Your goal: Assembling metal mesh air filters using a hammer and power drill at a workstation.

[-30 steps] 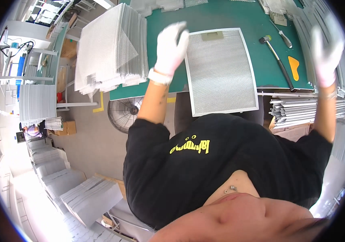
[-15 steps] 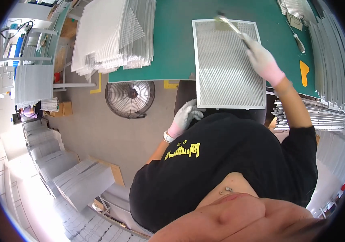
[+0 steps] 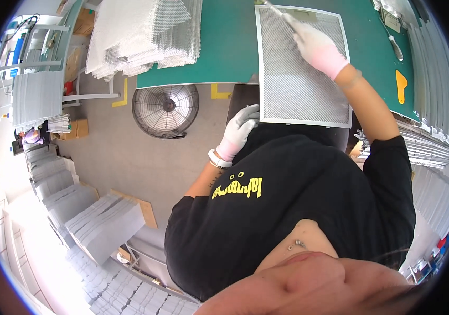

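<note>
A white-framed metal mesh panel (image 3: pixel 304 73) lies on the green table, its near end jutting past the table's front edge. My right hand (image 3: pixel 320 50), in a white glove with a pink cuff, is closed round a slim tool with a pale shaft (image 3: pixel 274 9) above the panel's far left corner. The tool's tip runs out at the top of the picture, so its kind cannot be told. At the panel's near left corner is my left hand (image 3: pixel 239 131), gloved alike, with its fingers bent at the frame's edge; the thumb is hidden.
Stacked mesh sheets (image 3: pixel 143 37) stand on the table (image 3: pixel 229 47) at left. A screwdriver-like tool (image 3: pixel 395 48) and an orange scraper (image 3: pixel 401 86) lie at right, beside upright grey panels (image 3: pixel 437 68). A round fan (image 3: pixel 166 110) stands on the floor.
My right hand has moved the tool left and away from me. My left hand has risen to the panel's near left corner. The whole view has shifted slightly.
</note>
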The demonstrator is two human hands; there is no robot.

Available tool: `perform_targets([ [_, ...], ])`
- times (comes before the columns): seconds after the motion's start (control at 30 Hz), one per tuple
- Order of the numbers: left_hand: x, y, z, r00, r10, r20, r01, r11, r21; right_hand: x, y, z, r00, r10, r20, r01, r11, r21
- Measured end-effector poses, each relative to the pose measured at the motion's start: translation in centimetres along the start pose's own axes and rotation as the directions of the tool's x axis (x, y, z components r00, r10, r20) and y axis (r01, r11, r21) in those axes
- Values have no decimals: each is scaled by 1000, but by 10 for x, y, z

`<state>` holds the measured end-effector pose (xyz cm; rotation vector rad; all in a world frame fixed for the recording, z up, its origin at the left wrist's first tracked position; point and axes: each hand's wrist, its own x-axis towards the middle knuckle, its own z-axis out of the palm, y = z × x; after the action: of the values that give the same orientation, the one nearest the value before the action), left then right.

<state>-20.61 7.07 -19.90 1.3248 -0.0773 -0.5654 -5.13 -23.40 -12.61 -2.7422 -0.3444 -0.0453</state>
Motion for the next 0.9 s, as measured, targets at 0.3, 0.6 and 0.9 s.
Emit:
perform_targets([
  [0.3, 20, 9, 27, 996, -55, -72, 56, 998, 1, -144, 114, -46, 833, 394, -388, -460, 883, -92],
  [0.6, 32, 22, 20, 1000, -3, 5, 3, 998, 59, -190, 103, -98, 814, 142, -563, -297, 935, -193],
  [0.9, 36, 118, 32, 903, 346, 255, -418, 570, 707, -232, 52, -189, 913, 280, -298, -209, 946, 248],
])
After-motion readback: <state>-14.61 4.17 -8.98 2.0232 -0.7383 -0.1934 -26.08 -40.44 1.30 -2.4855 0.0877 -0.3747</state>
